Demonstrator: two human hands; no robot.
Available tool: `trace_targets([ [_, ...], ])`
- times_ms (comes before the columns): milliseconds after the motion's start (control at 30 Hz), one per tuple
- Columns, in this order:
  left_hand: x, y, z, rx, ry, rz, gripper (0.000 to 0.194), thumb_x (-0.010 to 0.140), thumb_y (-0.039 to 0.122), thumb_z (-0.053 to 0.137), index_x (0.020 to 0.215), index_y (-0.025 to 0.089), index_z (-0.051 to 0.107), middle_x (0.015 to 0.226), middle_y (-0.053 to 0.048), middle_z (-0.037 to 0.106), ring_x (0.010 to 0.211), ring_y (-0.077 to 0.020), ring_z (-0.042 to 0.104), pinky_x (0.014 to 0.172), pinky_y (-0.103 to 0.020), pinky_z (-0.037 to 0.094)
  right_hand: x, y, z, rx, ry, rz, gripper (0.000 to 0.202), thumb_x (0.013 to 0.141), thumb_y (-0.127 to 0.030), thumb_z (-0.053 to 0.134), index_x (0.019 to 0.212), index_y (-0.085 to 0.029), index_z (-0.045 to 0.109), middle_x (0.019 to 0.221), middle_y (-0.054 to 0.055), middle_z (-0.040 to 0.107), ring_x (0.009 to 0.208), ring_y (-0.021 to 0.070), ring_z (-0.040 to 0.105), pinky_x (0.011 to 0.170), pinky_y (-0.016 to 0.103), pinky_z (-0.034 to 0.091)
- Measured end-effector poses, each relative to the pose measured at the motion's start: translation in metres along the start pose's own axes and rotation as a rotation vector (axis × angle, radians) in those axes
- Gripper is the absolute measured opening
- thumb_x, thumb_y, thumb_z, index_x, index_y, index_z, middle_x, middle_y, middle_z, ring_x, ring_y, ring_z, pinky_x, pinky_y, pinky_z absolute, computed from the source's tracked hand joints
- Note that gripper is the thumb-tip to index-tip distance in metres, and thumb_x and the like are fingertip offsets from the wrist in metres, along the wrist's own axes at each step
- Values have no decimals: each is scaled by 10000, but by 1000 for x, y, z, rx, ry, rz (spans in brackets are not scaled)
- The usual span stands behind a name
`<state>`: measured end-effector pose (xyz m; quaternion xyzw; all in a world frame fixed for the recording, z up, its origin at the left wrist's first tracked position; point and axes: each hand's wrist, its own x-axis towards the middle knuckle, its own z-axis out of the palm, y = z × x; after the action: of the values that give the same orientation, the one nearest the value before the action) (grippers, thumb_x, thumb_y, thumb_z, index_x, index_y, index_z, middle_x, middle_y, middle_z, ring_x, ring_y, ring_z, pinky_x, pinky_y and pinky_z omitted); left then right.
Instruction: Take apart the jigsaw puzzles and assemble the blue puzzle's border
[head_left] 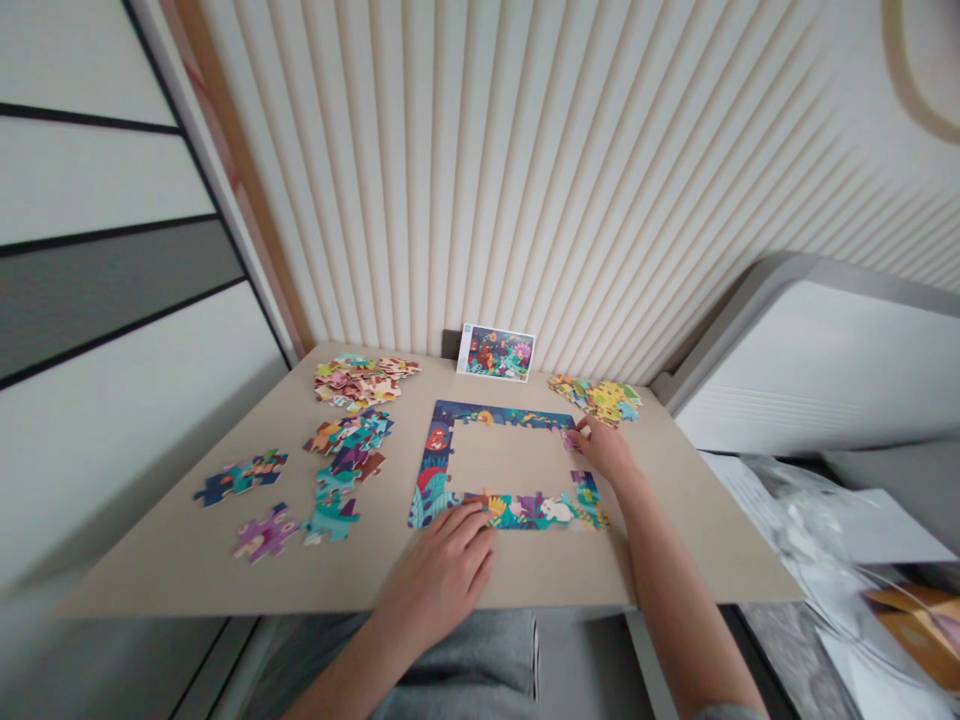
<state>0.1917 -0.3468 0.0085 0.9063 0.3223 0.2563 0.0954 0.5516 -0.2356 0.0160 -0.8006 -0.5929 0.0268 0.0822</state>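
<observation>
A rectangular border of joined jigsaw pieces (431, 470) lies on the table, with bare tabletop inside it. My left hand (454, 555) rests on the lower edge of this border, fingers laid out and holding nothing. At the border's right side my right hand (609, 450) pinches a purple-pink puzzle piece (571, 441), partly hidden by the fingers. The piece sits in line with the right side, above a gap in it. Below the gap are joined pieces at the lower right corner.
A picture card (496, 353) leans on the ribbed wall. Reddish pieces (360, 382) are heaped back left, yellow pieces (600, 398) back right. Blue-teal pieces (352, 450), a small strip (240, 478) and purple pieces (265, 533) lie left. The table (525, 570) ends near my lap.
</observation>
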Motion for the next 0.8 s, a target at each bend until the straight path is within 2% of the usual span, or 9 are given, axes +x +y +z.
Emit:
trace_targets([
  [100, 0, 1, -2, -1, -17, -12, 222, 973, 211, 515, 1161, 219, 633, 1276, -76, 631, 1301, -251, 514, 1115, -488, 436, -2, 3, 3, 26, 18, 2, 312, 933, -510, 575, 1063, -238, 655, 909, 86, 733, 848, 229, 669, 708, 293, 427],
  [267, 1, 1, -3, -4, -22, -12, 220, 978, 212, 508, 1160, 220, 632, 1281, -77, 629, 1309, -248, 510, 1116, -485, 439, -2, 6, 8, 116, 86, -95, 317, 906, -526, 608, 910, -216, 675, 926, 96, 721, 821, 210, 640, 697, 285, 426],
  [433, 0, 0, -1, -5, -16, -5, 237, 972, 204, 512, 1179, 223, 628, 1282, -82, 629, 1310, -250, 513, 1113, -489, 443, 4, 13, 16, 266, 61, -180, 229, 905, -417, 599, 910, -209, 696, 832, 47, 706, 770, 194, 615, 720, 285, 460],
  [600, 2, 1, -3, 3, -36, -13, 248, 975, 199, 505, 1191, 218, 626, 1295, -80, 624, 1313, -250, 507, 1121, -491, 437, 5, 22, 17, 312, 82, -276, 265, 944, -299, 502, 1050, -213, 729, 1041, 77, 716, 956, 214, 633, 887, 314, 471],
  [700, 2, 1, -4, 6, -41, -9, 244, 975, 198, 503, 1183, 214, 629, 1302, -79, 622, 1317, -252, 504, 1120, -488, 437, 1, 26, 14, 334, 82, -343, 334, 964, -367, 505, 1160, -218, 731, 1081, 94, 688, 977, 223, 626, 920, 328, 469],
  [800, 2, 0, -4, 6, -23, 2, 248, 976, 201, 499, 1186, 214, 630, 1306, -83, 622, 1308, -258, 513, 1106, -488, 449, -3, 27, 12, 337, 39, -380, 412, 913, -488, 610, 1213, -232, 729, 1065, 94, 652, 960, 228, 616, 915, 336, 477],
])
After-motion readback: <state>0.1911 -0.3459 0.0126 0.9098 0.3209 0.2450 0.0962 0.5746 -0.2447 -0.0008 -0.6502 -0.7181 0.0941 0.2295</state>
